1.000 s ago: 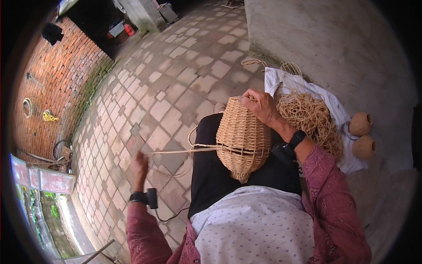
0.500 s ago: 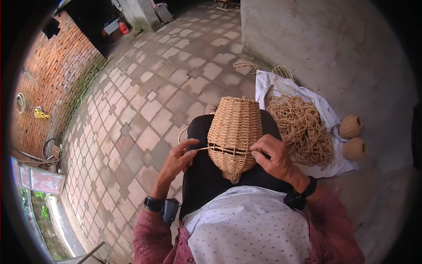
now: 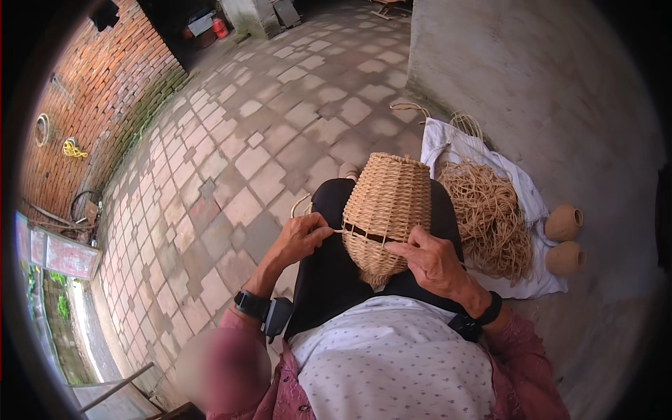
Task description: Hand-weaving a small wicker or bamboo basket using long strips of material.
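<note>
Wicker basket (image 3: 392, 185): lay on the black trousers (image 3: 322, 259) over the person's lap, broad end away, narrow end toward the spotted white shirt (image 3: 392, 350); a dark gap ran across its weave.
Left hand (image 3: 299, 238): was just beside the basket's left edge, thumb and forefinger pinching a pale weaving strand (image 3: 338, 231).
Right hand (image 3: 434, 264): reached over the basket's right side, forefinger at the gap; whether its fingertips gripped anything could not be told.
Cord heap (image 3: 486, 220): lay tangled on a white sack (image 3: 542, 276), right of the lap.
Round tan pots (image 3: 563, 222): two, near each other by the sack's right edge.
</note>
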`<action>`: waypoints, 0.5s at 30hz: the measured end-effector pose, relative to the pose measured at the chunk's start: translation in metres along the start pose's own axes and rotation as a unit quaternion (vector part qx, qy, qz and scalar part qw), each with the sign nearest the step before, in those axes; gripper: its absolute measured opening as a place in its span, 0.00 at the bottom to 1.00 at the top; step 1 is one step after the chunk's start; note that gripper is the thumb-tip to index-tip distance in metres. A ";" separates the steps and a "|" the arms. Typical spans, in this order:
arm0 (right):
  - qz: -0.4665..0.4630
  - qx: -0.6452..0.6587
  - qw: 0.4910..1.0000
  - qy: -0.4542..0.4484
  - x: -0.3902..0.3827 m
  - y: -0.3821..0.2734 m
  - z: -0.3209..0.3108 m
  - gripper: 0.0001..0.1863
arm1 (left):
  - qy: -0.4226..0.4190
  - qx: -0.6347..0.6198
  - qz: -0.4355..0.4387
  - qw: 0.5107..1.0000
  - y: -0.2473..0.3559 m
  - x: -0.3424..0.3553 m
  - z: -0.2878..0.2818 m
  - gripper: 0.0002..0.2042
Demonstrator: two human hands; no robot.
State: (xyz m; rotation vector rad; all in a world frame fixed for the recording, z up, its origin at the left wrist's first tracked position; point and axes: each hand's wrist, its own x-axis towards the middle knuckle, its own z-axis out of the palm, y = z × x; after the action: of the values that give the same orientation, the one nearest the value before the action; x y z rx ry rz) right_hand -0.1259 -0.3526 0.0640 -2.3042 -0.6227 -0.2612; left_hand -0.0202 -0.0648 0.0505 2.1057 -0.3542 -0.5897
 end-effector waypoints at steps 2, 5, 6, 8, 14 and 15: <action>-0.006 -0.019 1.000 -0.015 0.002 -0.001 -0.001 0.23 | -0.001 -0.005 0.003 1.000 -0.003 0.003 -0.002 0.12; 0.003 -0.023 0.999 -0.025 0.004 -0.001 -0.002 0.21 | -0.002 -0.016 -0.007 1.000 -0.005 0.007 -0.001 0.12; 0.004 0.001 1.000 -0.004 0.006 0.000 -0.003 0.19 | 0.025 0.026 0.025 0.999 -0.011 0.011 0.003 0.12; 0.022 -0.018 0.998 0.060 0.025 0.006 -0.009 0.14 | 0.058 0.067 0.055 0.995 -0.021 0.017 0.010 0.11; -0.013 -0.277 0.956 0.091 0.144 0.034 0.002 0.18 | 0.085 0.103 0.062 0.989 -0.012 0.011 0.009 0.10; -0.016 -0.277 0.956 0.091 0.150 0.044 0.007 0.18 | 0.063 0.020 0.026 0.997 -0.008 0.007 0.003 0.11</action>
State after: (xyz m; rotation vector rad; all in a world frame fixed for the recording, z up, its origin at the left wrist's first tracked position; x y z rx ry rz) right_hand 0.0258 -0.3209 0.0863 -2.7575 -0.5393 -0.7340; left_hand -0.0156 -0.0653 0.0408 2.1533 -0.3494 -0.4196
